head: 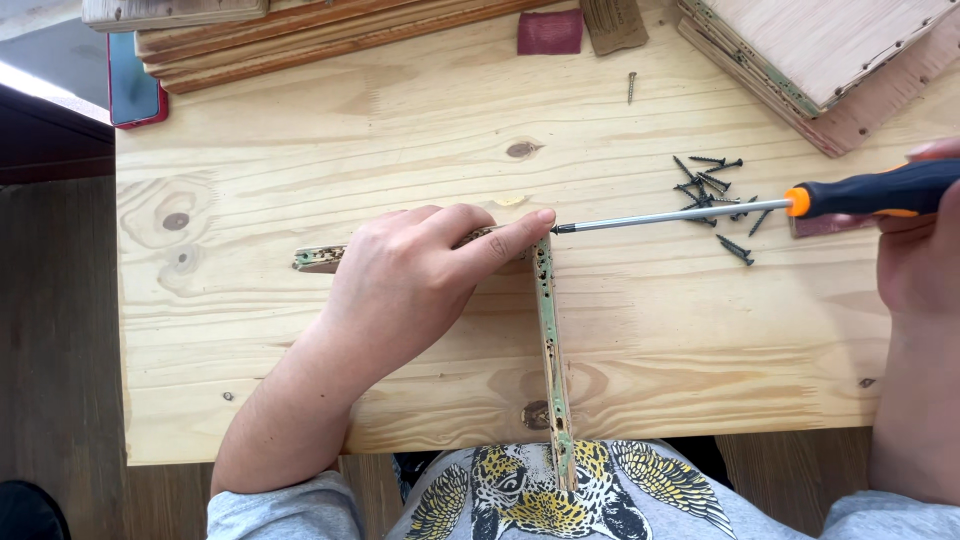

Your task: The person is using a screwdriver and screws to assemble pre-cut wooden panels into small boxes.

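**Screwdriver tip at the corner of two strips**

The left hand (400, 285) presses two wooden strips (548, 340) into a corner at frame centre on the desk (300, 150), fingers clamped over the joint. The right hand (920, 260), at right, grips a screwdriver (700, 213); its shaft lies horizontal, tip pointing left, touching the joint.

This looks like a small woodworking corner, a home workshop. A bare pine tabletop (400, 130) with knots carries a scatter of dark screws (715, 195), stacks of worn wooden boards (300, 35) at the far edge and plywood panels (820, 50) at the far right corner. A screwdriver (760, 205) and pieces of sandpaper (549, 32) lie among them, over a wooden floor (55, 330).
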